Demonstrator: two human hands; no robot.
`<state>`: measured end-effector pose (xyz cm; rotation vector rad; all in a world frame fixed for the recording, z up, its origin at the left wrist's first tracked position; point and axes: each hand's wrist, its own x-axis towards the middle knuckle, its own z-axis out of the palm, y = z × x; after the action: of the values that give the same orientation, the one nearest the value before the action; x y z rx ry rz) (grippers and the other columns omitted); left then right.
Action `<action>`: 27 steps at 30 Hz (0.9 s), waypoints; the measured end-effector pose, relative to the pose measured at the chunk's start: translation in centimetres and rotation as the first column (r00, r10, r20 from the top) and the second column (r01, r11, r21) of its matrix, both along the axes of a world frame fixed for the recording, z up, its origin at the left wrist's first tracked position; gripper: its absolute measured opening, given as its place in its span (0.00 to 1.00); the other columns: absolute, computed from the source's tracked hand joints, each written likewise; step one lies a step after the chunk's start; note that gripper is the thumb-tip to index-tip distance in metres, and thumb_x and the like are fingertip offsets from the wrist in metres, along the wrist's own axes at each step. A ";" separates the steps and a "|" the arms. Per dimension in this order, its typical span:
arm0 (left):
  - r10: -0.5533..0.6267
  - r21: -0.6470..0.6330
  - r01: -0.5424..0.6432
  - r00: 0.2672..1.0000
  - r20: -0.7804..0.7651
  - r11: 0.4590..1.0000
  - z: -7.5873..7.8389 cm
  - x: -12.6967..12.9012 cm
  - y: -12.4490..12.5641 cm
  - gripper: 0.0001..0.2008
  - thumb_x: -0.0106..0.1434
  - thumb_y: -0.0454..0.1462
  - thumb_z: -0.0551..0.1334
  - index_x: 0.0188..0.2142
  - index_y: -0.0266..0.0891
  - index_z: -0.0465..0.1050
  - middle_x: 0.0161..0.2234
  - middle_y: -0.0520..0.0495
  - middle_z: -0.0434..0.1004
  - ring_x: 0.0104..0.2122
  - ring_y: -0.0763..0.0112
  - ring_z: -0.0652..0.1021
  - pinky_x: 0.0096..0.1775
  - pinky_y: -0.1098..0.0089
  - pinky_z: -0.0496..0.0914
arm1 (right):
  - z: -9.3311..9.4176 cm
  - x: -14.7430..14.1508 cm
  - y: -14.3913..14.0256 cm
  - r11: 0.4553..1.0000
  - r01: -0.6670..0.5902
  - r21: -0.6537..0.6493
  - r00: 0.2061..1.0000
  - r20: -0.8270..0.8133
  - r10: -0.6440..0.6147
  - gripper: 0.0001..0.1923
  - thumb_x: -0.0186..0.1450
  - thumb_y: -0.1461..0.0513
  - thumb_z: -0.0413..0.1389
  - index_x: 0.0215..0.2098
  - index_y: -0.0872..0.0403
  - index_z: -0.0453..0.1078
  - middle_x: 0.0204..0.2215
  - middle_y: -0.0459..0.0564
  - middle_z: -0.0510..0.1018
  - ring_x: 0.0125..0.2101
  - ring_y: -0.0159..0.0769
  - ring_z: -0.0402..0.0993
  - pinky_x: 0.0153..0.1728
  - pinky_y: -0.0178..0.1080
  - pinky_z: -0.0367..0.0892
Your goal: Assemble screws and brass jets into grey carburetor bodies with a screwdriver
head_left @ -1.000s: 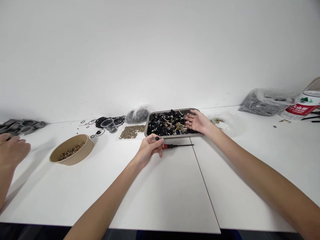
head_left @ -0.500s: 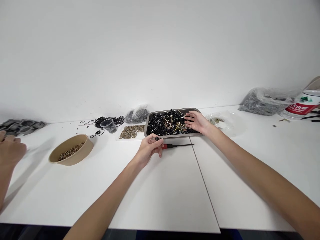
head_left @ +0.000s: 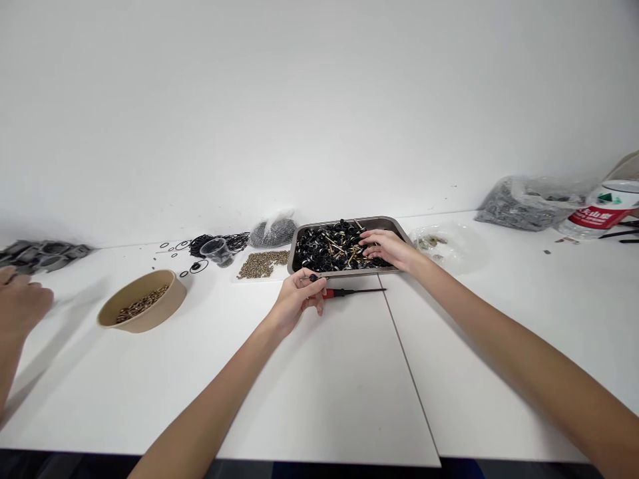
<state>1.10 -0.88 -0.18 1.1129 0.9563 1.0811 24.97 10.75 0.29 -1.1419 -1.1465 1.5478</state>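
Note:
My left hand [head_left: 299, 299] is closed in front of the tray, with a small black part [head_left: 313, 277] pinched between thumb and forefinger. Just beyond those fingers lies a screwdriver [head_left: 357, 291], its red handle partly hidden by them; I cannot tell whether they touch it. My right hand [head_left: 388, 247] reaches over the right side of the metal tray [head_left: 349, 272], palm turned inward, fingers bent but apart, nothing seen in them. Black ring-shaped parts [head_left: 317, 246] and brass-coloured screws or pins [head_left: 355, 254] fill the tray in a mixed heap.
Small brass pieces [head_left: 264, 263] lie left of the tray, near a bag of dark parts [head_left: 273, 231], a plastic cup [head_left: 217, 251] and black rings [head_left: 198, 266]. A tan bowl [head_left: 174, 299] holds metal pieces. Another person's hand [head_left: 22, 303] is far left. Bags and a bottle [head_left: 602, 213] stand right.
My right hand has moved left over the tray, and its fingers have bent and drawn closer together. My left hand keeps its place with the small black part.

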 end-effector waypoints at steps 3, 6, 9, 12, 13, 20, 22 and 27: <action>-0.008 0.000 0.008 1.000 0.003 1.000 0.1 0.0 0.0 0.16 0.56 0.42 0.69 0.31 0.37 0.64 0.24 0.51 0.73 0.17 0.73 0.71 0.20 0.69 0.69 | -0.2 -0.2 0.1 0.999 -0.005 0.040 0.997 0.079 0.002 0.10 0.61 0.71 0.52 0.40 0.58 0.68 0.39 0.55 0.75 0.25 0.30 0.75 0.25 0.32 0.70; -0.011 -0.001 0.011 1.000 -0.001 1.000 0.1 0.0 0.0 0.16 0.56 0.42 0.69 0.31 0.37 0.63 0.24 0.51 0.72 0.17 0.73 0.71 0.20 0.69 0.69 | -0.6 -0.2 0.3 0.995 -0.038 0.096 0.985 0.168 0.021 0.14 0.57 0.75 0.50 0.39 0.58 0.68 0.41 0.55 0.75 0.25 0.28 0.74 0.25 0.31 0.69; -0.011 0.004 0.011 1.000 -0.001 1.000 0.1 0.1 0.0 0.16 0.56 0.42 0.69 0.31 0.37 0.64 0.24 0.51 0.72 0.17 0.72 0.72 0.20 0.69 0.69 | -1.0 -0.3 0.4 0.982 -0.099 0.163 0.961 0.270 0.053 0.17 0.53 0.77 0.47 0.37 0.59 0.69 0.39 0.55 0.75 0.24 0.28 0.72 0.24 0.31 0.68; -0.011 0.006 0.011 1.000 -0.001 1.000 0.0 0.0 0.0 0.17 0.55 0.42 0.70 0.31 0.37 0.64 0.24 0.51 0.72 0.17 0.73 0.72 0.20 0.69 0.69 | -1.2 -0.4 0.4 0.965 -0.144 0.221 0.929 0.365 0.055 0.17 0.52 0.76 0.48 0.37 0.59 0.70 0.39 0.54 0.75 0.24 0.28 0.72 0.25 0.32 0.68; -0.009 0.002 0.009 1.000 0.001 1.000 0.0 0.0 0.0 0.17 0.55 0.43 0.70 0.31 0.37 0.64 0.24 0.51 0.73 0.17 0.73 0.72 0.20 0.69 0.69 | -1.3 -0.4 0.3 0.959 -0.153 0.238 0.917 0.395 0.048 0.17 0.52 0.76 0.49 0.38 0.58 0.70 0.40 0.53 0.75 0.24 0.28 0.71 0.25 0.32 0.68; -0.006 -0.012 0.006 1.000 0.013 1.000 -0.1 0.0 0.0 0.17 0.55 0.43 0.70 0.31 0.37 0.64 0.24 0.51 0.72 0.17 0.74 0.71 0.20 0.69 0.69 | -1.2 -0.4 0.2 0.898 -0.161 0.410 0.798 0.589 -0.126 0.10 0.48 0.72 0.60 0.29 0.56 0.73 0.34 0.49 0.76 0.34 0.36 0.71 0.37 0.36 0.65; -0.010 -0.012 0.010 1.000 0.009 1.000 -0.1 0.0 0.0 0.17 0.55 0.43 0.70 0.31 0.37 0.64 0.24 0.51 0.73 0.17 0.74 0.71 0.20 0.69 0.69 | -1.3 -0.5 0.4 0.884 -0.168 0.436 0.763 0.625 -0.163 0.09 0.48 0.72 0.60 0.27 0.55 0.72 0.32 0.49 0.76 0.36 0.37 0.70 0.40 0.36 0.64; -0.008 -0.005 0.008 1.000 0.010 1.000 0.1 0.0 0.0 0.17 0.55 0.43 0.70 0.31 0.37 0.64 0.24 0.51 0.72 0.17 0.73 0.72 0.20 0.69 0.69 | -1.6 -0.7 0.6 0.871 -0.173 0.459 0.708 0.673 -0.215 0.07 0.50 0.71 0.61 0.25 0.55 0.70 0.30 0.50 0.75 0.34 0.37 0.69 0.38 0.37 0.63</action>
<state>1.15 -0.89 -0.09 1.1051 0.9455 1.0759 24.23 11.38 -1.35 -1.4101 -1.9004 0.6663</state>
